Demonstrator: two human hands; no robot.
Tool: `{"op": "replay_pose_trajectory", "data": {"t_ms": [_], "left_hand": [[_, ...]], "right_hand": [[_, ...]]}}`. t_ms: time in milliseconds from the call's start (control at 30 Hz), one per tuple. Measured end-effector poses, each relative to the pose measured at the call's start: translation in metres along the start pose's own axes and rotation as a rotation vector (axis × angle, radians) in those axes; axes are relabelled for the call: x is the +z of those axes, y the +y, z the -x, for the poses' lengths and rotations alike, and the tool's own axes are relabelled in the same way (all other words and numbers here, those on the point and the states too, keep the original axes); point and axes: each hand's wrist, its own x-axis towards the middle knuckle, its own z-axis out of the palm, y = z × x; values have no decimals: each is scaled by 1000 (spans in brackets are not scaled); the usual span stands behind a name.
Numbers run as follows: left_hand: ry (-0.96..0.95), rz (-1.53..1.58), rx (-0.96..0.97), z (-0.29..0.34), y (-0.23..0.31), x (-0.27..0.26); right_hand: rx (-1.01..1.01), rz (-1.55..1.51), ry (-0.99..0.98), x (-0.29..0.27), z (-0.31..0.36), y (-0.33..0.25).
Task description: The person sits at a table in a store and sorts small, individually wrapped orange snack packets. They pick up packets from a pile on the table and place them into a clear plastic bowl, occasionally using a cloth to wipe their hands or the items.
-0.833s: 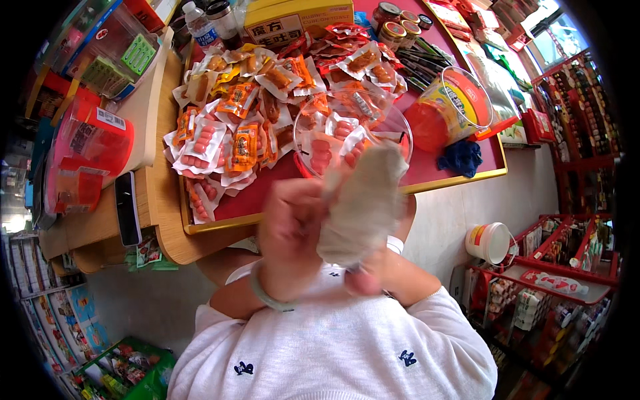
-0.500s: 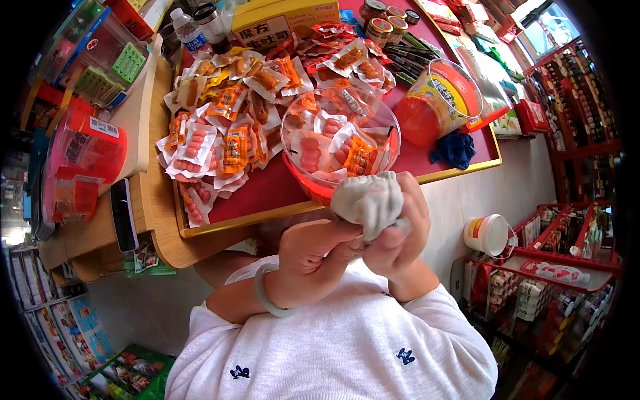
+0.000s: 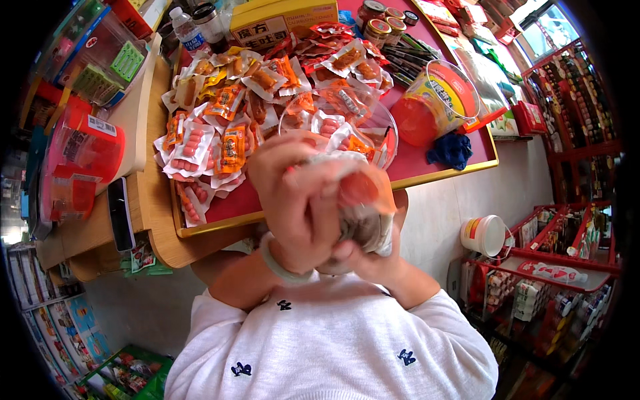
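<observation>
My left hand (image 3: 297, 207) is closed in front of my chest, blurred by motion. Its fingers hold a small packet (image 3: 360, 190), see-through and orange-edged with something reddish inside. Just below, my right hand (image 3: 377, 265) is wrapped round a crumpled grey cloth (image 3: 373, 230), which presses up against the packet. Behind both hands stands a clear round tub (image 3: 393, 143) with several snack packets in it, partly hidden by my left hand. To its left a heap of vacuum-packed snacks (image 3: 230, 147) in orange and clear wrappers covers the tabletop.
The red table (image 3: 440, 173) has a gold edge. On it are a red-and-clear bucket (image 3: 417, 117), a dark blue cloth (image 3: 453, 150), jars (image 3: 379, 30) and a yellow box (image 3: 283, 23). A phone (image 3: 121, 213) lies left; a white bucket (image 3: 485, 235) stands right.
My left hand has come up and forward over the cloth, and a reddish packet now shows at its fingers. The cloth and my right hand have shifted slightly lower.
</observation>
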Motion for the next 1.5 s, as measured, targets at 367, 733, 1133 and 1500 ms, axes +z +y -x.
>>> {"op": "replay_pose_trajectory", "data": {"t_ms": [367, 733, 1133, 1500], "left_hand": [[-898, -418, -232, -39, -34, 33], [-239, 735, -957, 31, -48, 1], [-265, 706, -1021, 10, -14, -25], [-350, 606, -725, 11, 0, -47]], "right_hand": [[57, -104, 871, -84, 1, 23], [509, 114, 280, -90, -48, 41], [381, 53, 331, -61, -9, 10], [510, -155, 413, -49, -1, -2]]}}
